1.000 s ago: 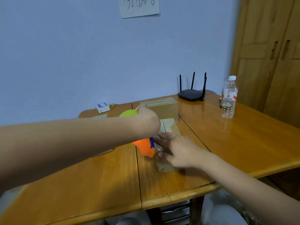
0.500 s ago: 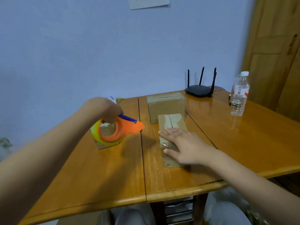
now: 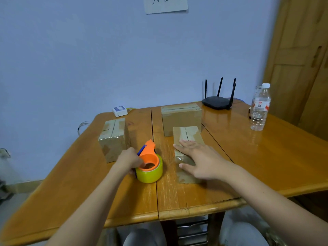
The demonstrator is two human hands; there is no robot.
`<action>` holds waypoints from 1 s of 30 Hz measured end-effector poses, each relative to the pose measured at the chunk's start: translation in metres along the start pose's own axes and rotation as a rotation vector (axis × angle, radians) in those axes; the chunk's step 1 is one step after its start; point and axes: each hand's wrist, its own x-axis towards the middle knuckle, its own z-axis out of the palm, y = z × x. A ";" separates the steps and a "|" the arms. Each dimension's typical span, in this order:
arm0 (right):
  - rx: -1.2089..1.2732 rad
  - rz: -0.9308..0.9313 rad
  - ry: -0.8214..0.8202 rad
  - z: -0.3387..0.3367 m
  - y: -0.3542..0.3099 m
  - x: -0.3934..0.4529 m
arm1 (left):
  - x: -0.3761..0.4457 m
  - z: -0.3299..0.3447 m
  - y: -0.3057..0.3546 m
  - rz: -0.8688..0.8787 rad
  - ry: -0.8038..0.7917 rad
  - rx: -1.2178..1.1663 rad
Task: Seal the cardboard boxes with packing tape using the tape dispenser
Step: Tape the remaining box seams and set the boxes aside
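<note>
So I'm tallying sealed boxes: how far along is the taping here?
All three boxes show tape along their top seams: the left box, the back box and the near box. The right hand lies flat on the near box; the left hand holds the tape dispenser on the table. Little looks left.

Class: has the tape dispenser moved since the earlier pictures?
Yes. The tape dispenser came down onto the table, left of the flat box it earlier touched.

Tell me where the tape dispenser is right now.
In the head view the tape dispenser sits on the table near its middle seam, gripped by the left hand, between the left box and the box under the right hand.
</note>
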 end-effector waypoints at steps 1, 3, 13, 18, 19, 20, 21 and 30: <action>0.008 -0.002 -0.001 0.000 0.000 0.000 | 0.001 0.004 -0.002 -0.010 -0.001 0.000; 0.035 -0.007 -0.001 -0.002 0.001 0.001 | 0.004 0.005 -0.004 -0.013 0.009 -0.006; 0.113 -0.002 0.042 0.001 0.004 0.006 | -0.033 0.010 0.027 0.345 0.049 -0.618; 0.140 0.007 0.061 0.003 0.005 0.008 | -0.041 0.032 0.034 0.243 -0.417 -1.035; 0.141 0.006 0.061 0.003 0.005 0.008 | -0.040 0.033 0.034 0.224 -0.452 -1.102; 0.144 0.006 0.059 0.003 0.006 0.008 | -0.040 0.034 0.034 0.208 -0.477 -1.150; 0.149 0.005 0.058 0.004 0.006 0.008 | -0.039 0.034 0.034 0.196 -0.494 -1.181; 0.142 0.005 0.066 0.003 0.003 0.007 | -0.039 0.039 0.026 0.139 -0.534 -1.505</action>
